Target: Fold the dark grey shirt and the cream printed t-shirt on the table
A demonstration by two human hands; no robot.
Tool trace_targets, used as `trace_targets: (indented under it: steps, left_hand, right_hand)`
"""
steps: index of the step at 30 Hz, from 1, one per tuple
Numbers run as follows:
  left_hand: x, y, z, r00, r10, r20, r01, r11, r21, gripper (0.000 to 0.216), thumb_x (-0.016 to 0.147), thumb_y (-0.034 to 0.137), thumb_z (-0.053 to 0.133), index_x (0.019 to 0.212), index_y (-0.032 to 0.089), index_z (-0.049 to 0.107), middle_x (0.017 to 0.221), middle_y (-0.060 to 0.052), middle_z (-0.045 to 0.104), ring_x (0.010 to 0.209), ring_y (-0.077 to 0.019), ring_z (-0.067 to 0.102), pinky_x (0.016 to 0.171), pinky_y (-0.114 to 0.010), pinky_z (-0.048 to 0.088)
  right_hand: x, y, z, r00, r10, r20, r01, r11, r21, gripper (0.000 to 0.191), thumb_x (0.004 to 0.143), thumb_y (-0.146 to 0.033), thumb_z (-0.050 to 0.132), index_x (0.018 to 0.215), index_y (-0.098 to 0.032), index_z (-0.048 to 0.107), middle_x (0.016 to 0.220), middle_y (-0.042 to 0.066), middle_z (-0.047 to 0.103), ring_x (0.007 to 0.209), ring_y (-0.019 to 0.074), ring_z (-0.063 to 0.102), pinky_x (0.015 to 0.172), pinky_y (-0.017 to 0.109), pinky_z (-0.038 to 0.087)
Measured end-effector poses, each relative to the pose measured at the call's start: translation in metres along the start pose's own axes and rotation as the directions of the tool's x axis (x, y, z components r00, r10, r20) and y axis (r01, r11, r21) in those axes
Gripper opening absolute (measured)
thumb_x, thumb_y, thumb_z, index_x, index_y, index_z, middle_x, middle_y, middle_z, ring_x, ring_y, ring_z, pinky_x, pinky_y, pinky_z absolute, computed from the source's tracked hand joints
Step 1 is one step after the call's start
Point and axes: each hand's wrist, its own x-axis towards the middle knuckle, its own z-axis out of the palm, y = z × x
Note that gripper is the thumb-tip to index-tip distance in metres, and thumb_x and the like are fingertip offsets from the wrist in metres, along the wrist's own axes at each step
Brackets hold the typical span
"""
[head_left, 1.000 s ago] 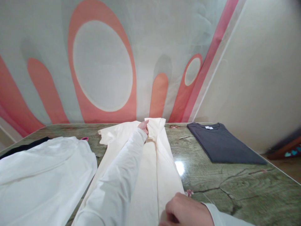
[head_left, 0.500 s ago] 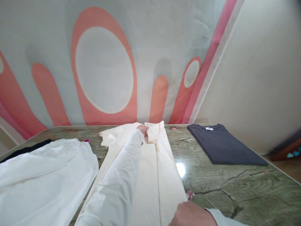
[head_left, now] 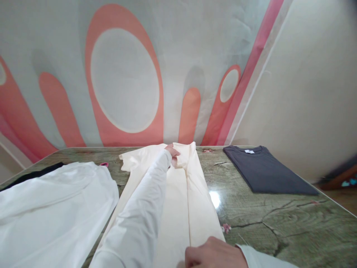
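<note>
A cream T-shirt [head_left: 174, 208] lies lengthwise on the table, its right side folded inward with the edge running down the middle. One short sleeve spreads out at the far left. At the collar, my left hand [head_left: 173, 150] rests with fingers stretched to the right, touching the cloth beside the folded sleeve; its white-sleeved forearm covers part of the shirt. Low in the view, my right hand [head_left: 216, 254] is curled over the shirt's near right part. Its fingertips are hidden, so whatever it holds cannot be made out.
A white garment [head_left: 58, 208] lies at the left, with a black one [head_left: 33, 176] partly beneath it and a small pink item [head_left: 104, 164] behind. A folded dark grey T-shirt [head_left: 264, 173] lies at the right on the wood-patterned table [head_left: 245, 212]. A patterned wall backs the table.
My right hand has moved left, further over the cream T-shirt. My left hand has shifted slightly right at the collar, its fingers more stretched. The view has moved a little.
</note>
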Motion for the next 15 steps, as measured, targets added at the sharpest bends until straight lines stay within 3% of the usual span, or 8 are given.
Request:
trace_targets:
  steps: [3, 6, 10, 15]
  left_hand:
    - [-0.001, 0.001, -0.002, 1.000, 0.016, -0.011, -0.015, 0.999, 0.040, 0.055, 0.057, 0.003, 0.069, 0.106, 0.016, 0.048, 0.100, -0.008, 0.062, 0.079, -0.0172, 0.062, 0.059, -0.020, 0.050]
    - [0.000, -0.001, -0.006, 1.000, 0.017, -0.015, -0.016, 0.997, 0.074, 0.053, 0.056, 0.003, 0.069, 0.103, 0.015, 0.049, 0.100, -0.008, 0.062, 0.080, -0.0172, 0.062, 0.060, -0.019, 0.049]
    - [0.002, -0.003, -0.013, 1.000, -0.022, 0.006, 0.021, 0.995, 0.098, 0.051, 0.054, 0.005, 0.071, 0.100, 0.015, 0.050, 0.091, -0.007, 0.065, 0.074, -0.0184, 0.063, 0.060, -0.024, 0.051]
    - [-0.003, -0.003, -0.025, 0.996, -0.077, 0.035, 0.073, 0.992, 0.101, 0.042, 0.053, 0.008, 0.074, 0.090, 0.014, 0.055, 0.072, -0.005, 0.066, 0.066, -0.0214, 0.063, 0.058, -0.030, 0.052]
  right_hand:
    - [-0.002, 0.000, 0.000, 0.999, 0.039, 0.025, -0.040, 0.998, 0.044, 0.032, 0.081, -0.050, 0.039, 0.089, -0.026, 0.058, 0.050, -0.005, 0.047, 0.042, 0.0077, 0.043, 0.036, 0.017, 0.021]
    - [-0.006, 0.005, 0.002, 0.999, -0.043, 0.005, 0.043, 0.998, 0.043, 0.030, 0.082, -0.048, 0.039, 0.085, -0.025, 0.058, 0.046, -0.007, 0.042, 0.037, 0.0066, 0.037, 0.036, 0.018, 0.019]
    - [-0.012, 0.010, 0.000, 0.969, -0.246, 0.004, 0.247, 0.969, -0.017, 0.025, 0.085, -0.032, 0.040, 0.070, -0.018, 0.054, 0.055, -0.005, 0.053, 0.041, 0.0046, 0.040, 0.038, 0.019, 0.021]
    - [-0.012, 0.004, -0.011, 0.971, -0.233, 0.057, 0.235, 0.971, -0.039, 0.022, 0.080, -0.024, 0.049, 0.059, -0.017, 0.049, 0.058, -0.004, 0.059, 0.044, 0.0051, 0.047, 0.039, 0.020, 0.021]
